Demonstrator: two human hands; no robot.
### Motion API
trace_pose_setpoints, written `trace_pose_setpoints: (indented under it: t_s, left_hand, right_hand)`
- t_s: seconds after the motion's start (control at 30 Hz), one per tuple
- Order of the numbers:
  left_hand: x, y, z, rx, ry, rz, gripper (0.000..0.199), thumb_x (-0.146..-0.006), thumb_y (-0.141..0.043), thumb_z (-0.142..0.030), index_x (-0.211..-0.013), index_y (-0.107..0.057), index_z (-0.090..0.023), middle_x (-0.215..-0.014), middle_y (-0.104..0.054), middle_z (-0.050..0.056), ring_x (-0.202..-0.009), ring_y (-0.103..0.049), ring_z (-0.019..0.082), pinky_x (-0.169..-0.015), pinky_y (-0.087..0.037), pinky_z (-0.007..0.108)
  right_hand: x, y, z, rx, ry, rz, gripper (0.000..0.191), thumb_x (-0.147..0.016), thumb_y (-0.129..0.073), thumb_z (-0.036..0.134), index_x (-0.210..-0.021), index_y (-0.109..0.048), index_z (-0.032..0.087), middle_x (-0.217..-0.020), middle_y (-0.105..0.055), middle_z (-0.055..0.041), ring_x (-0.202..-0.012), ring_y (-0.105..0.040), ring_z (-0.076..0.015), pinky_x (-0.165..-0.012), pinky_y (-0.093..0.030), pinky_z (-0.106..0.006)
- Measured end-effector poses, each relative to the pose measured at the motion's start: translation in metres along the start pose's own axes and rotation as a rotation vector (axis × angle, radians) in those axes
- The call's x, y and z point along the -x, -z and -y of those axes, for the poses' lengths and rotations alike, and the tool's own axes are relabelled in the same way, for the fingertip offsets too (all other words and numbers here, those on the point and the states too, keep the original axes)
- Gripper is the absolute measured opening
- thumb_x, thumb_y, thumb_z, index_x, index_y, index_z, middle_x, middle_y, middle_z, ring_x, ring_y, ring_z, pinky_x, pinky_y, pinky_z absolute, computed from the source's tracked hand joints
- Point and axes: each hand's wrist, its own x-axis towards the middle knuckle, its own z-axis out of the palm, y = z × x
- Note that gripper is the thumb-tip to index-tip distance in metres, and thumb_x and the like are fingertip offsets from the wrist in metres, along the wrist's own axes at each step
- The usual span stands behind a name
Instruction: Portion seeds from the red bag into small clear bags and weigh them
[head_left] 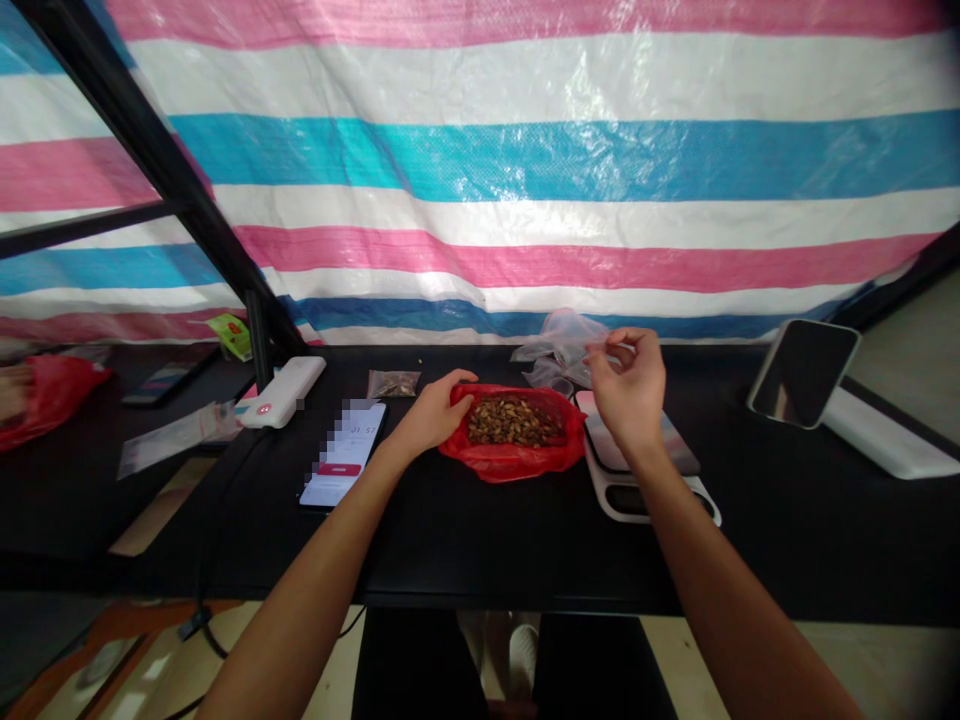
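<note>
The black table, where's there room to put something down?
There's bare room on the black table between the red bag and the near edge, and between the scale and the propped-up device. It's crowded around the red bag: left hand at its left rim, scale on its right, right hand by the clear plastic behind it.

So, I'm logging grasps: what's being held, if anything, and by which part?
The left hand seems to hold the red bag by its left rim; whether the right hand pinches the clear plastic cannot be told.
</note>
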Motion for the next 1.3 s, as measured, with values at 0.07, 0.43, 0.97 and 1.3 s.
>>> trace_pose_setpoints:
  t_s: [0.07, 0.43, 0.97, 1.3]
  left_hand:
    - [-0.003, 0.000, 0.001, 0.092, 0.001, -0.085, 0.028, -0.091, -0.057, -0.022, -0.117, -0.068, -0.021, -0.110, -0.075, 0.005, -0.100, -0.070, 0.022, -0.096, -0.055, 0.038]
    - [-0.009, 0.006, -0.002, 0.014, 0.015, -0.379, 0.027, -0.094, -0.062, -0.042, -0.109, -0.070, -0.021, -0.099, -0.073, 0.007, -0.095, -0.067, 0.024, -0.092, -0.051, 0.040]
    - [0.001, 0.028, 0.028, -0.606, 0.181, -0.186, 0.033, -0.094, -0.053, -0.017, -0.122, -0.070, -0.016, -0.123, -0.070, 0.020, -0.117, -0.064, 0.039, -0.101, -0.049, 0.053]
    - [-0.010, 0.026, -0.011, 0.544, -0.191, -0.393, 0.022, -0.089, -0.073, -0.041, -0.101, -0.068, -0.022, -0.123, -0.075, 0.008, -0.119, -0.069, 0.025, -0.105, -0.053, 0.044]
  right_hand:
    - [-0.003, 0.004, -0.005, 0.031, -0.013, -0.020, 0.029, -0.084, -0.071, 0.032, -0.102, -0.050, 0.024, -0.101, -0.060, -0.0044, -0.090, -0.068, -0.0212, -0.075, -0.061, -0.037]
    - [-0.015, 0.023, -0.014, 0.477, 0.036, -0.078, 0.026, -0.080, -0.060, 0.022, -0.106, -0.059, 0.019, -0.106, -0.064, -0.0116, -0.088, -0.065, -0.0239, -0.075, -0.058, -0.039]
    - [-0.007, 0.023, -0.019, 0.754, 0.203, 0.231, 0.035, -0.084, -0.051, 0.013, -0.108, -0.077, 0.017, -0.108, -0.073, -0.0154, -0.102, -0.063, -0.0334, -0.097, -0.050, -0.052]
    - [0.015, -0.004, 0.026, 0.302, 0.416, 0.418, 0.024, -0.100, -0.053, 0.023, -0.116, -0.071, 0.026, -0.111, -0.074, -0.0079, -0.111, -0.064, -0.0286, -0.104, -0.049, -0.048]
